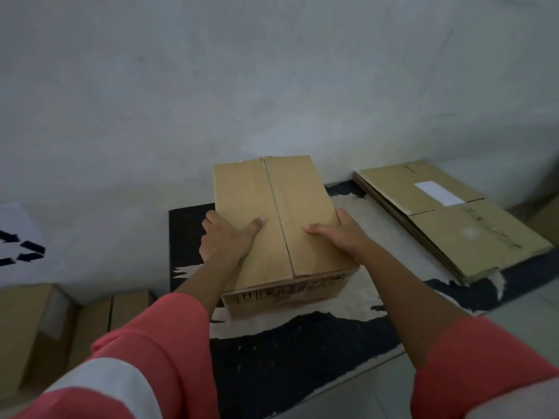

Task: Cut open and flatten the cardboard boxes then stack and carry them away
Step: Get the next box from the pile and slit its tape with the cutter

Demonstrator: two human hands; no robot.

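While the left hand (225, 237) and right hand (341, 234) grip opposite sides of the closed cardboard box (272, 201), thumbs on top, it sits mid-frame on a worn black mat (287, 358). Flattened boxes (447, 219) stacked at right, unopened boxes (30, 328) lower left.

Between the hands, the box (281, 225) is matt brown cardboard; under it a black mat (302, 352), scuffed pale; the wall (272, 71) rough plaster.
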